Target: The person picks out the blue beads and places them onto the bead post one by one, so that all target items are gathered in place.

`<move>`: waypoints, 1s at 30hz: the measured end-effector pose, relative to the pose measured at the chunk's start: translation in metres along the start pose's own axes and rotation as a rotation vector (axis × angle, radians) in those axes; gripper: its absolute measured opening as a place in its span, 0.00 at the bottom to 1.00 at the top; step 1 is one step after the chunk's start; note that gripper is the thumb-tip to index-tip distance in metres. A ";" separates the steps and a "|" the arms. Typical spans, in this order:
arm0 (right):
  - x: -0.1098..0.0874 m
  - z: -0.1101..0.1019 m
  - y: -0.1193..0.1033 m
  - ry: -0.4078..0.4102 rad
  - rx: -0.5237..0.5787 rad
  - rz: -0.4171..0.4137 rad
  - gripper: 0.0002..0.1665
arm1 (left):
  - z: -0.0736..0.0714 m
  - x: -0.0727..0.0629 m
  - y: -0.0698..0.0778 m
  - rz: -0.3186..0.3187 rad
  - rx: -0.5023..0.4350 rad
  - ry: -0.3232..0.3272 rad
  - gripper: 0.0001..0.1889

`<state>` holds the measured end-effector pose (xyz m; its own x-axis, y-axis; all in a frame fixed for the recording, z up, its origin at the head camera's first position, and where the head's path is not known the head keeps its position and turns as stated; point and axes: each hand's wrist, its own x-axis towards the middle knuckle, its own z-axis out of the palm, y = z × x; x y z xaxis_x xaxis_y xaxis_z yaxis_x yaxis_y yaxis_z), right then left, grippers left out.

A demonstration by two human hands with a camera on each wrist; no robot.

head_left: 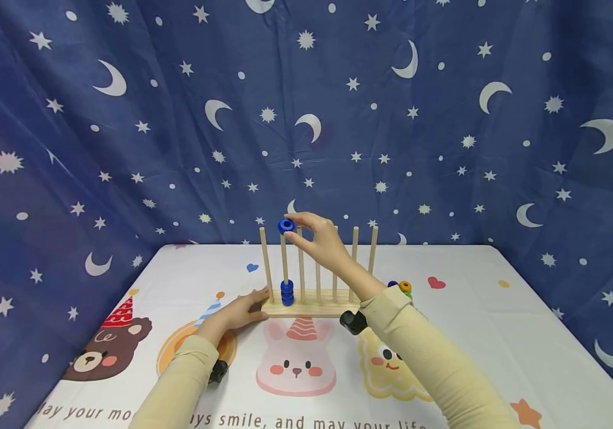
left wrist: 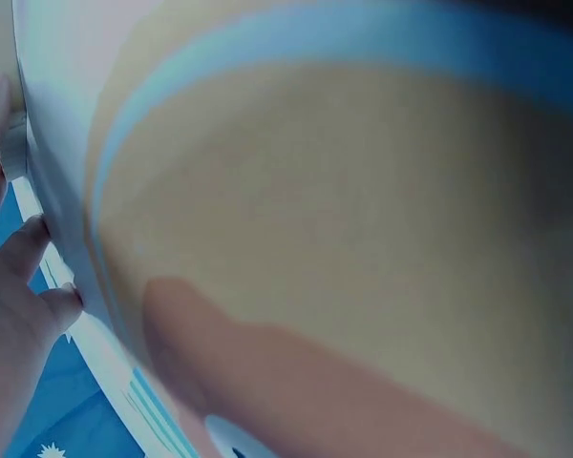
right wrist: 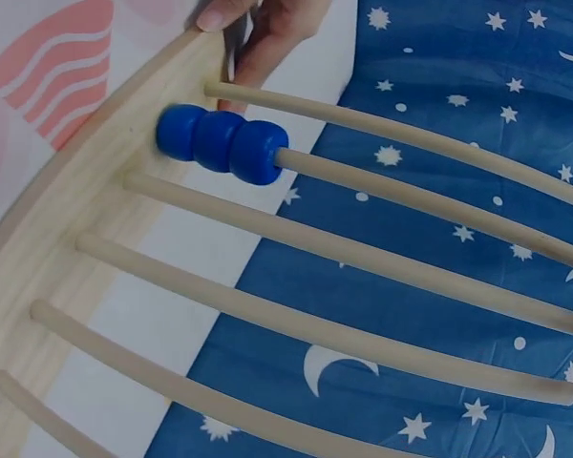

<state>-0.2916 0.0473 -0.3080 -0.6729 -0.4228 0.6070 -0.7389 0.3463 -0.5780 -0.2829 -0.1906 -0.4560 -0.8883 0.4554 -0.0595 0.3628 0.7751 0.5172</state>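
Observation:
A wooden peg rack (head_left: 306,310) stands on the table, with a row of upright pegs. My right hand (head_left: 328,241) pinches a blue bead (head_left: 286,226) between thumb and fingertips, at the top of the second peg from the left. Its hole faces the head camera. Lower on that same peg sit three stacked blue beads (right wrist: 220,143), down at the base. My left hand (head_left: 242,311) holds the rack's left end, thumb at the front edge and fingers behind. In the left wrist view, the left hand's fingers (left wrist: 24,248) show at the left edge.
Right of the rack, partly behind the right forearm, lie loose beads, among them an orange bead (head_left: 405,286) and a blue bead (head_left: 392,284). A printed white cloth (head_left: 462,333) covers the table. A blue star-and-moon curtain (head_left: 306,149) hangs behind it.

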 end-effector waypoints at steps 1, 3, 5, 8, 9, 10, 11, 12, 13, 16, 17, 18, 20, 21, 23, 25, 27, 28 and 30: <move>0.001 -0.001 -0.001 -0.001 0.001 0.014 0.23 | 0.000 0.000 0.000 0.004 0.000 0.000 0.33; 0.004 -0.002 -0.002 -0.006 -0.005 0.039 0.23 | 0.000 0.001 0.000 0.013 0.005 0.002 0.33; 0.007 -0.004 -0.003 -0.018 -0.003 0.063 0.23 | -0.001 0.001 0.000 0.025 0.013 0.008 0.33; 0.012 -0.003 -0.002 -0.047 -0.006 0.099 0.24 | -0.002 0.000 0.000 0.025 0.005 0.007 0.32; 0.014 -0.003 -0.002 -0.056 -0.005 0.111 0.24 | -0.002 -0.001 0.000 0.029 0.005 0.009 0.32; 0.015 -0.002 -0.001 -0.064 -0.003 0.123 0.24 | -0.002 -0.002 -0.001 0.031 0.004 0.009 0.32; 0.016 -0.002 -0.001 -0.071 -0.002 0.135 0.24 | -0.002 -0.002 -0.001 0.030 0.001 0.009 0.32; 0.018 -0.001 0.000 -0.077 -0.002 0.146 0.24 | -0.002 -0.003 -0.001 0.025 -0.006 0.008 0.32; 0.019 0.000 0.000 -0.085 -0.001 0.152 0.24 | -0.001 -0.004 -0.001 0.027 -0.002 0.010 0.32; 0.021 0.003 0.000 -0.108 -0.008 0.161 0.24 | 0.000 -0.005 -0.001 0.007 -0.009 0.010 0.33; 0.022 0.003 0.000 -0.116 -0.015 0.167 0.24 | 0.001 -0.005 -0.001 -0.002 -0.013 0.008 0.33; 0.022 0.004 0.000 -0.123 -0.021 0.171 0.24 | 0.001 -0.005 -0.002 -0.008 -0.011 0.005 0.33; 0.023 0.004 -0.001 -0.133 -0.035 0.184 0.24 | 0.002 -0.005 -0.002 -0.017 -0.008 0.000 0.33; 0.023 0.004 -0.001 -0.134 -0.040 0.194 0.24 | 0.002 -0.005 -0.002 -0.022 -0.006 -0.004 0.33; 0.024 0.003 -0.001 -0.132 -0.050 0.208 0.24 | 0.002 -0.004 -0.002 -0.015 0.003 -0.003 0.33; 0.025 0.003 -0.001 -0.126 -0.053 0.216 0.24 | 0.001 -0.002 -0.001 -0.004 0.009 0.004 0.32; 0.025 0.002 -0.001 -0.123 -0.059 0.222 0.24 | 0.002 -0.002 -0.001 0.004 0.012 0.008 0.32; 0.025 0.002 -0.001 -0.127 -0.061 0.222 0.24 | 0.002 -0.001 -0.001 0.007 0.009 0.007 0.32; 0.025 0.003 0.000 -0.141 -0.070 0.221 0.24 | 0.002 -0.002 0.000 -0.006 0.006 -0.002 0.32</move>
<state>-0.3084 0.0338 -0.2943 -0.8103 -0.4411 0.3859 -0.5787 0.4977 -0.6461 -0.2807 -0.1907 -0.4579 -0.8900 0.4513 -0.0645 0.3587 0.7806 0.5119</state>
